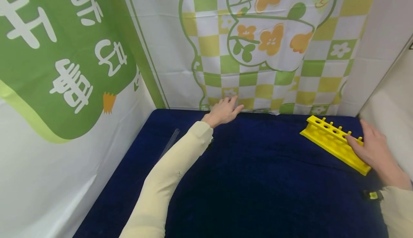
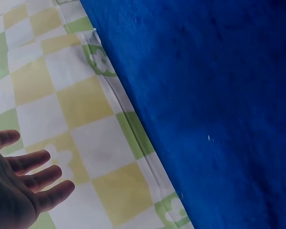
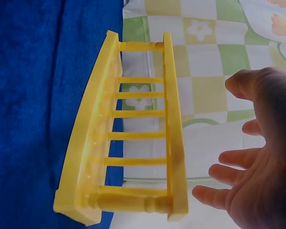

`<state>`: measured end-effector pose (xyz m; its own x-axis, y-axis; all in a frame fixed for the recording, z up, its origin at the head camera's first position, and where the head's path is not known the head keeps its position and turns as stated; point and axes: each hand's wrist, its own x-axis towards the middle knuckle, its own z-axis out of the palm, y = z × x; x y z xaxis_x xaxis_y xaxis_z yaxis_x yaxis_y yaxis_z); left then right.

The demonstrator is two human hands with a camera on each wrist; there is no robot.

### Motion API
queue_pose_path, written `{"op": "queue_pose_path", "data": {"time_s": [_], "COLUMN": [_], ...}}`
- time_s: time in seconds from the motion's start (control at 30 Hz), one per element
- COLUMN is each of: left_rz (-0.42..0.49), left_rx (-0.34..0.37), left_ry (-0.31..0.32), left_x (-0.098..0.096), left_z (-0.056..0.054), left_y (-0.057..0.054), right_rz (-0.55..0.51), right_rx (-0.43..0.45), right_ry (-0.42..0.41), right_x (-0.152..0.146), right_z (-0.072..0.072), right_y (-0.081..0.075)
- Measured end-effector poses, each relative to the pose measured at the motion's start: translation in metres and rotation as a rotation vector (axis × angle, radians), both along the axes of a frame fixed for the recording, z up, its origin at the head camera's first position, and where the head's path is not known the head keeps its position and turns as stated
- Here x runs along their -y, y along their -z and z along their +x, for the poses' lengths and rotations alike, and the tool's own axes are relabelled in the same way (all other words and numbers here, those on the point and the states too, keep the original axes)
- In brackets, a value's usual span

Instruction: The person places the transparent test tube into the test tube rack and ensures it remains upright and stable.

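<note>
In the head view, the yellow test tube rack (image 1: pixel 333 146) stands upright toward the right end of the dark blue, cloth-covered counter (image 1: pixel 258 187), its row of holes facing up. Its long axis runs slantwise, 1 end far and to the left, the other near and to the right. The right hand (image 1: pixel 375 148) is much the nearer of the 2: it is at the rack's near right end, its thumb (image 1: pixel 355 144) overlapping the top plate in this line of sight, so the rack lies to the left of its fingers. The left hand (image 1: pixel 223 112) is well apart, reaching toward the checkered backdrop (image 1: pixel 240 78) at the far edge, with its fingers loosely extended. A clear tube (image 1: pixel 170 142) lies beside the left sleeve (image 1: pixel 175 162).

In the left wrist view, the left fingers are spread wide and hold nothing; only backdrop and blue cloth lie about them, with no rack in sight.

In the right wrist view, the rack's long axis runs roughly top to bottom, almost across the direction in which the fingers point. The right fingers are wide, thumb well away from the rest, with a visible gap between fingertips and rack; they hold nothing.
</note>
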<state>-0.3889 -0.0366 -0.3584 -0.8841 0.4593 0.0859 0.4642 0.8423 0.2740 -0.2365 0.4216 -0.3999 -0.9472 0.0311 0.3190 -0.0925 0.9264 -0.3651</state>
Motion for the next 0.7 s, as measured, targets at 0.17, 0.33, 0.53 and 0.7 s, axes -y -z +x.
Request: {"op": "queue_pose_path", "data": {"time_s": [0.17, 0.33, 0.53, 0.7], "left_rz": [0.008, 0.011, 0.043, 0.071], "left_rx": [-0.005, -0.002, 0.045, 0.065], "left_ry": [0.021, 0.044, 0.070, 0.080], "left_x": [-0.011, -0.022, -0.034, -0.042], "left_z": [-0.001, -0.001, 0.001, 0.003], "left_y": [0.004, 0.011, 0.017, 0.021], "right_rz": [0.004, 0.009, 0.020, 0.018], "right_rx": [-0.016, 0.000, 0.030, 0.036], "right_ry": [0.014, 0.052, 0.108, 0.113], "right_x": [-0.006, -0.008, -0.011, -0.017], "right_z": [0.004, 0.008, 0.011, 0.013], "right_y": [0.006, 0.008, 0.009, 0.012]}}
